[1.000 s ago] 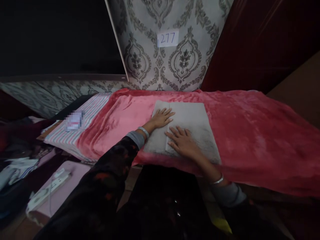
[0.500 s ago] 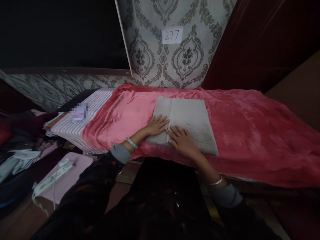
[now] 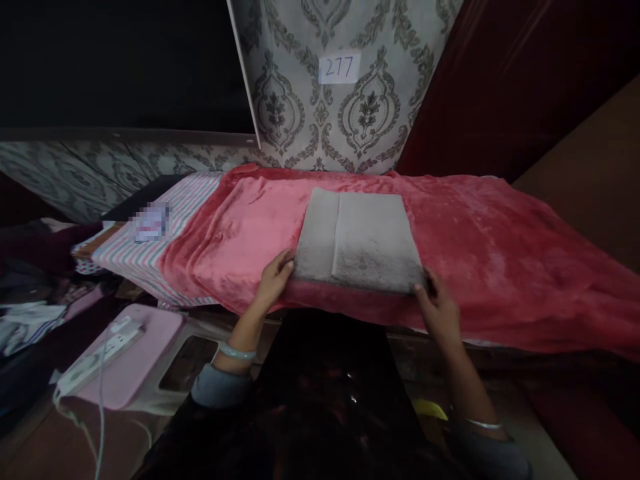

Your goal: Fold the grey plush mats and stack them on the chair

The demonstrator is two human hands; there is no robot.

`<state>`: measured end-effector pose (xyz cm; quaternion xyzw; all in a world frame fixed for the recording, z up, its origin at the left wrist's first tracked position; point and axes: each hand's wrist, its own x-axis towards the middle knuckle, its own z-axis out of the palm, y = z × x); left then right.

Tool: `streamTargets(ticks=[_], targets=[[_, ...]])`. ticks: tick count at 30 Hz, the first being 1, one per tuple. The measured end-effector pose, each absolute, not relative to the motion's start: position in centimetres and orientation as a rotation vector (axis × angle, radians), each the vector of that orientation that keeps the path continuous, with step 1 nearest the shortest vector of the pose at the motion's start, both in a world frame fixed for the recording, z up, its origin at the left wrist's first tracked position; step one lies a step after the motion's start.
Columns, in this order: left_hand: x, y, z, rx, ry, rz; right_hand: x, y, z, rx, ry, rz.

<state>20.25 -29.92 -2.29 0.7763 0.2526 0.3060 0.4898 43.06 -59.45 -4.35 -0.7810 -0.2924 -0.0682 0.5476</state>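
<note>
Lying flat on the pink plush blanket (image 3: 500, 247) that drapes the long surface, the folded grey rectangular cloth (image 3: 360, 243) shows one lengthwise fold line left of its middle and a darker smudged patch toward its near edge. The left hand (image 3: 274, 280) grips the cloth's near left corner, thumb on top and the other fingers hidden beneath the edge; the right hand (image 3: 440, 308) clasps the near right corner, its fingertips likewise tucked out of sight under the cloth. Much of the foreground is dark, so the person's clothing and whatever lies below the blanket's near edge are hard to make out, and a small label on the striped cloth (image 3: 165, 247) at far left is blurred. A second ago both palms lay flat on top of the cloth, near its middle; now they have drawn back to the two near corners. Counted: one grey cloth, one pink blanket, one striped cloth, one white power strip (image 3: 95, 357) on a pink board (image 3: 135, 360) at near left, one paper tag reading 277 (image 3: 339, 68) on the patterned wall (image 3: 300, 120), and two wrist bangles.
</note>
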Motion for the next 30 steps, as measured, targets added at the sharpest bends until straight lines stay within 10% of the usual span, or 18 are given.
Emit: streamTargets(ticks=[30], targets=[[23.3, -29.8, -1.4, 1.845, 0.806, 0.628, 43.3, -56.4, -2.5, -1.145, 0.026, 0.593]])
